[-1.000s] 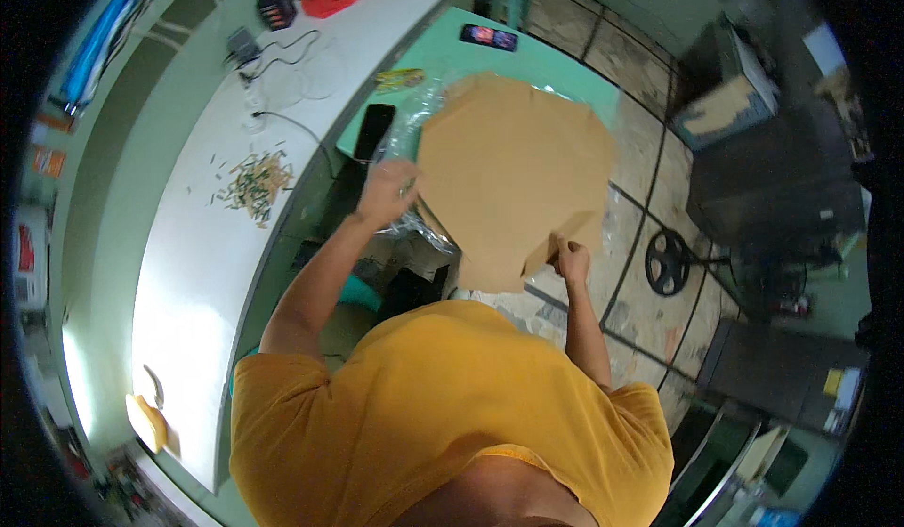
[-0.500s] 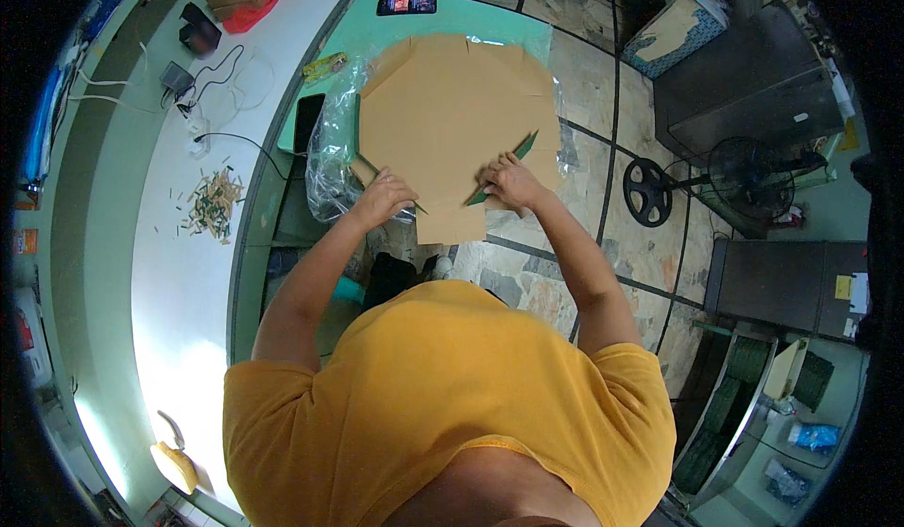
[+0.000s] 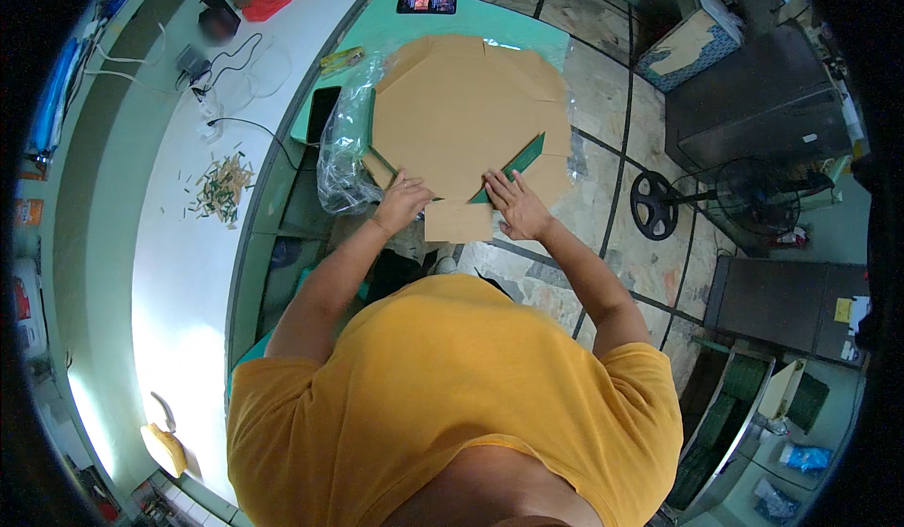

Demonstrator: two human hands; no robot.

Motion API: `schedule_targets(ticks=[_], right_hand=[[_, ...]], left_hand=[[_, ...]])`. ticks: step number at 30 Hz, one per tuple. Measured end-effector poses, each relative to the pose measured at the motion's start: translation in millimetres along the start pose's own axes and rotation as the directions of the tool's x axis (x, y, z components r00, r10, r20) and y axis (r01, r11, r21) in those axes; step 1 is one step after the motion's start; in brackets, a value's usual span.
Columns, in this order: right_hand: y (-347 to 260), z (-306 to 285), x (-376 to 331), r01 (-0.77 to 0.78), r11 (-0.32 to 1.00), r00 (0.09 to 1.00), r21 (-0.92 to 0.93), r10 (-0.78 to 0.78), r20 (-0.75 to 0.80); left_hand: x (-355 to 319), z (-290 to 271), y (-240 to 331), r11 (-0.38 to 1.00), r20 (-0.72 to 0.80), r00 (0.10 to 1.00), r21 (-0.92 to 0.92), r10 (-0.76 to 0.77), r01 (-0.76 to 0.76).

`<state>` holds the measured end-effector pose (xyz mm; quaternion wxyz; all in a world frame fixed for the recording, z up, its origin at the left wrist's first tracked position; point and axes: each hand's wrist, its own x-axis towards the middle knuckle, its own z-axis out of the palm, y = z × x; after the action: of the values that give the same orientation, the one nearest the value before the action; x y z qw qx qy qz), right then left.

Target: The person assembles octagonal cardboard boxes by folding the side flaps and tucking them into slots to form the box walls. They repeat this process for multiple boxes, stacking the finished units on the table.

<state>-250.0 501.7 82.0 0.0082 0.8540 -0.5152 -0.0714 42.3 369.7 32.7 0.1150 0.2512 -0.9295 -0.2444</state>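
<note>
A large brown cardboard sheet (image 3: 461,117) with many sides and creased edge flaps lies on the green table. Its flaps show green on their outer face. My left hand (image 3: 403,202) is closed over the near-left flap, fingers bent across its edge and the thumb hidden. My right hand (image 3: 518,209) lies with fingers spread, pressing on the near-right green flap (image 3: 524,158), which is folded inward over the brown face. Between my hands a brown rectangular flap (image 3: 459,223) sticks out toward me, unfolded.
Clear plastic wrap (image 3: 341,174) bunches under the sheet's left side. A black phone (image 3: 323,113) and another phone with a lit screen (image 3: 427,5) lie on the table (image 3: 518,32). On the white counter at left sits a pile of small sticks (image 3: 221,188). A fan (image 3: 753,197) stands right.
My right hand has opened from its grip and flattened over the near-right flap, which now lies further down. My left hand stays at the near-left flap. The whole view has shifted slightly.
</note>
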Motion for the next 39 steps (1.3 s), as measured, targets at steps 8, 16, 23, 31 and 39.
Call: schedule_targets(ticks=[8, 16, 23, 31, 39], right_hand=[[-3, -3, -6, -0.047, 0.999, 0.998, 0.006, 0.047, -0.046], [7, -5, 24, -0.228, 0.912, 0.915, 0.341, 0.320, -0.244], [8, 9, 52, -0.266, 0.843, 0.900, 0.466, 0.391, -0.194], [15, 37, 67, -0.302, 0.894, 0.944, 0.332, 0.329, -0.026], [-12, 16, 36, -0.114, 0.952, 0.831, 0.283, 0.247, -0.498]], left_hand=[[-17, -22, 8, 0.949, -0.109, 0.943, 0.074, 0.314, -0.307], [5, -14, 5, 0.963, -0.046, 0.990, -0.242, -0.130, 0.115], [15, 1, 12, 0.960, -0.224, 0.943, -0.188, -0.246, 0.206], [0, -19, 34, 0.988, -0.144, 0.988, 0.136, -0.058, 0.078], [1, -1, 47, 0.956, -0.212, 0.964, 0.209, -0.163, 0.208]])
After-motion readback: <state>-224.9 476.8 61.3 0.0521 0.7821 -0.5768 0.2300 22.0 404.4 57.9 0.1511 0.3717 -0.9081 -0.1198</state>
